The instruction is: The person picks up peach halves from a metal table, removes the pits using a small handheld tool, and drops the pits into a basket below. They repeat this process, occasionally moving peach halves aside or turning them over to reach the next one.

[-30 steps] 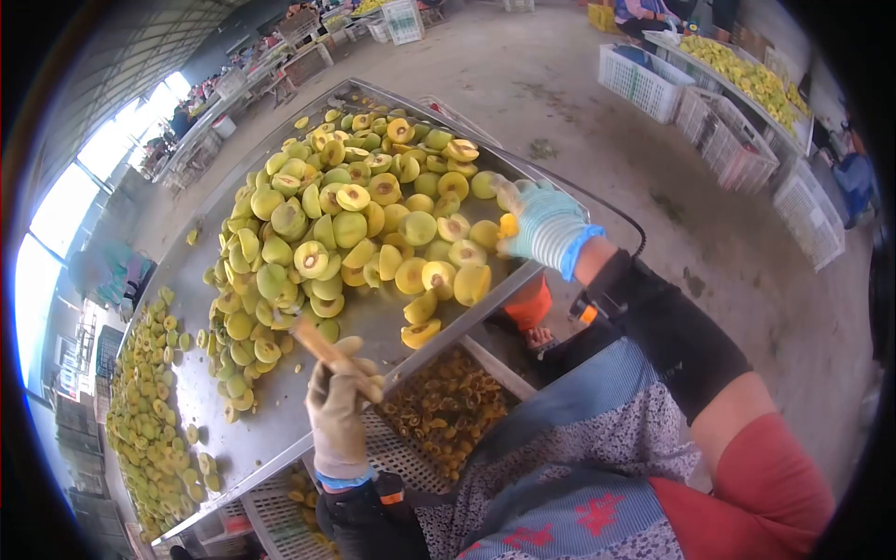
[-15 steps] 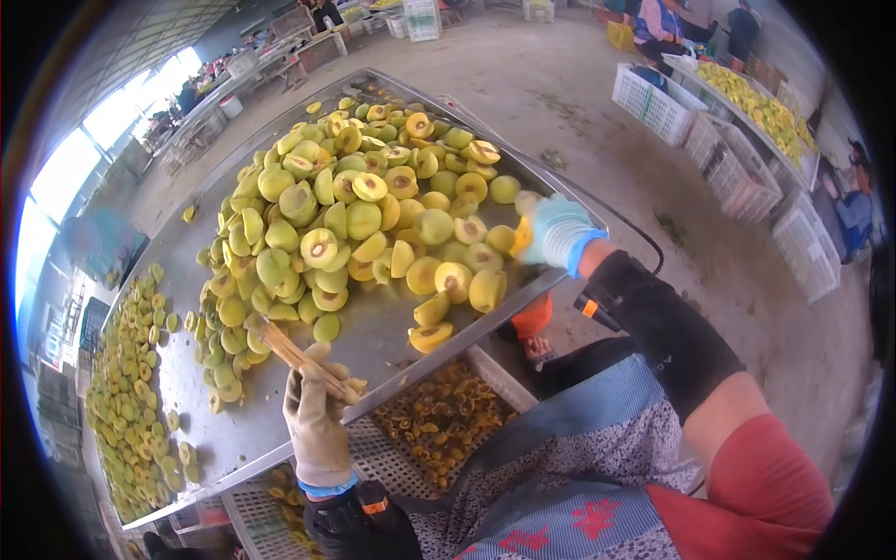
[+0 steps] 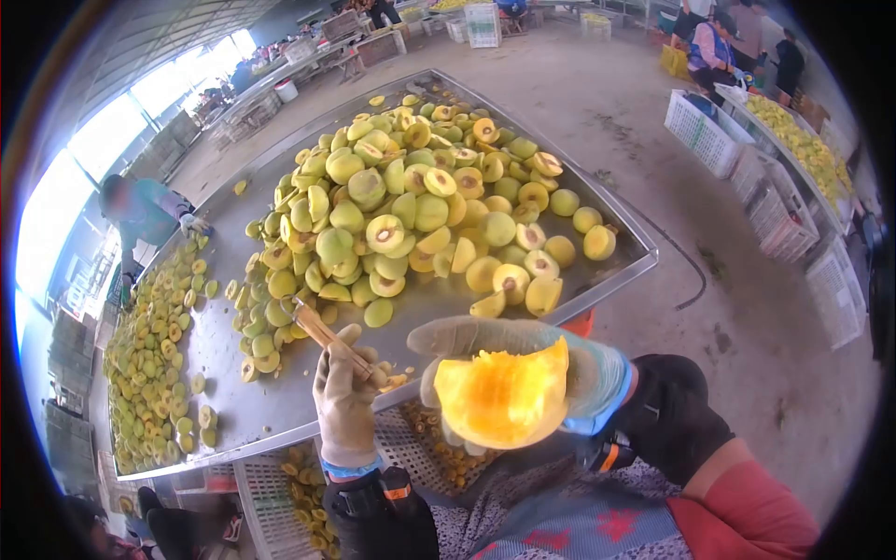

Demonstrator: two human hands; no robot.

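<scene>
Halved green-yellow fruits (image 3: 383, 205) lie in a big pile on the metal table (image 3: 233, 373). My left hand (image 3: 347, 397), in a beige glove, is closed around a wooden-handled tool (image 3: 327, 338), whose tip points up and left over the near side of the pile. Close to the camera, my right hand (image 3: 588, 373), gloved in white and light blue, grips a fruit half (image 3: 504, 397). The fruit's bright orange cut flesh faces the camera. It hangs over the table's near edge, right of my left hand.
Another pile of halves (image 3: 154, 364) covers the table's left end, where a co-worker (image 3: 145, 219) reaches in. Below the near edge are crates (image 3: 266, 504) with fruit pieces. White crates (image 3: 700, 131) and a fruit-laden table stand at the right.
My right hand has moved from the table's right edge toward my left hand, bringing the orange fruit half close to the camera. The view has shifted, and the co-worker now shows more clearly.
</scene>
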